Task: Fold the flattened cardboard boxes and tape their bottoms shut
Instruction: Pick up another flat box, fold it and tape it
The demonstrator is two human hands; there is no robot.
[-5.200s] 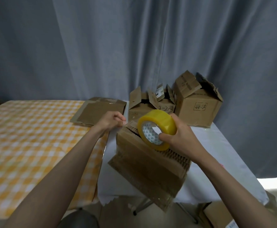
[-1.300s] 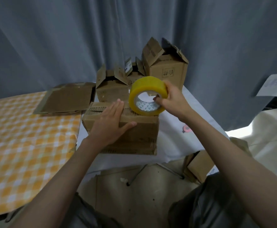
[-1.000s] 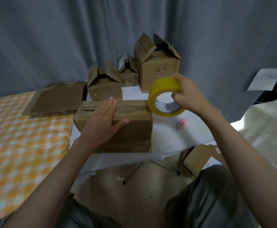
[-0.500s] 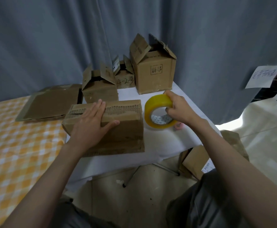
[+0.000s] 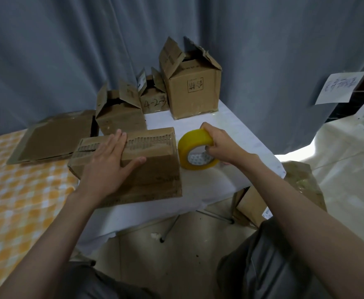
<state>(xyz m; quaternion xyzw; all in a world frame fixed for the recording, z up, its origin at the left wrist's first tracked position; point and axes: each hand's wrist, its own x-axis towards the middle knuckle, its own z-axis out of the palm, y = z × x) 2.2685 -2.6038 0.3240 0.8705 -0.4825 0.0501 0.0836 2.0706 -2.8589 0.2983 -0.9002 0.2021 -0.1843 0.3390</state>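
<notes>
My left hand (image 5: 110, 162) lies flat, fingers straight, on the brown folded cardboard box (image 5: 133, 167) sitting on the white-covered table (image 5: 230, 134). My right hand (image 5: 222, 145) grips the yellow roll of packing tape (image 5: 195, 153), which stands on edge just beside the box, seemingly resting on the table.
</notes>
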